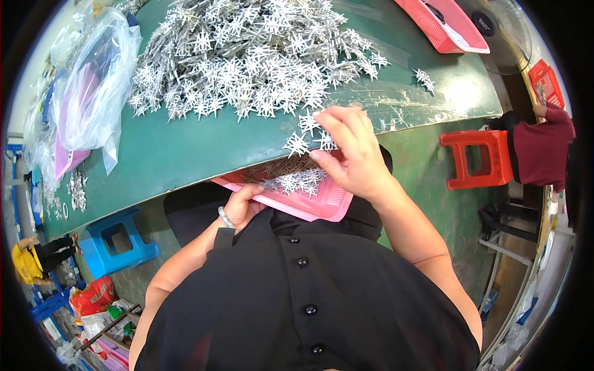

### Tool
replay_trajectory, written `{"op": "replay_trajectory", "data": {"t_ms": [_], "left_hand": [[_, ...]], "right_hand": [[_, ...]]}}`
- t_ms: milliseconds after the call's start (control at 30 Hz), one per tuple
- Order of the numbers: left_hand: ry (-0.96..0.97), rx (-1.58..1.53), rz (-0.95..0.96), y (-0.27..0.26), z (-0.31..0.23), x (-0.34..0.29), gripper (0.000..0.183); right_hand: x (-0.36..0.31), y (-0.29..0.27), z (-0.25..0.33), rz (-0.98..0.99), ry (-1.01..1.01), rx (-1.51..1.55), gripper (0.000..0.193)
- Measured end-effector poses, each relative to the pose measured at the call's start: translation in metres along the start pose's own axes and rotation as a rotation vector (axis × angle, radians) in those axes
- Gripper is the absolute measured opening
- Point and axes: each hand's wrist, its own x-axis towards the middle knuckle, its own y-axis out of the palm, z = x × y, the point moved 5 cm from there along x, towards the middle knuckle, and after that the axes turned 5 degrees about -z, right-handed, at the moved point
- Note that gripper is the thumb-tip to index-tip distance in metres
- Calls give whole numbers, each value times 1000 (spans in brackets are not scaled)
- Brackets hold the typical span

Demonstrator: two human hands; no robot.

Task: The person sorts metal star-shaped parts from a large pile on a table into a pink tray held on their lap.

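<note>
A large heap of spiky, star-shaped metal pieces [247, 62] lies on the green table. Three or so loose star pieces [297, 144] sit at the table's near edge. My right hand [356, 151] is over that edge, thumb and fingers apart and curved around these pieces; one lies partly hidden between them. Below, in my lap, a pink plastic basket [337, 207] is tucked under the table edge, with more star pieces [300, 182] in it. My left hand [242, 207] grips the basket's near left rim, thumb on top.
Clear plastic bags [99, 80] and a purple scoop-like container [71, 123] lie on the table's left. Another pink basket [442, 28] sits at the far right. A blue stool [117, 241] and a red stool [476, 159] flank me. Two other people are in the background.
</note>
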Motion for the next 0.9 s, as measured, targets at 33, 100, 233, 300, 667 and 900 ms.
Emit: {"op": "replay_trajectory", "data": {"t_ms": [33, 100, 233, 300, 667, 900], "left_hand": [[-21, -2, 9, -2, 1, 2, 41], [-37, -5, 15, -6, 3, 3, 40], [-77, -20, 35, -6, 4, 2, 38], [-67, -4, 42, -4, 2, 1, 37], [-59, 10, 50, -13, 8, 5, 30], [33, 11, -15, -4, 0, -5, 25]], "right_hand": [[-1, 4, 3, 24, -3, -12, 48], [-2, 9, 10, 91, -14, -47, 45], [-4, 12, 19, 164, -33, 52, 39], [-3, 12, 24, 196, -47, 102, 37], [39, 13, 5, -56, -71, -82, 33], [45, 35, -1, 41, -19, -179, 44]]}}
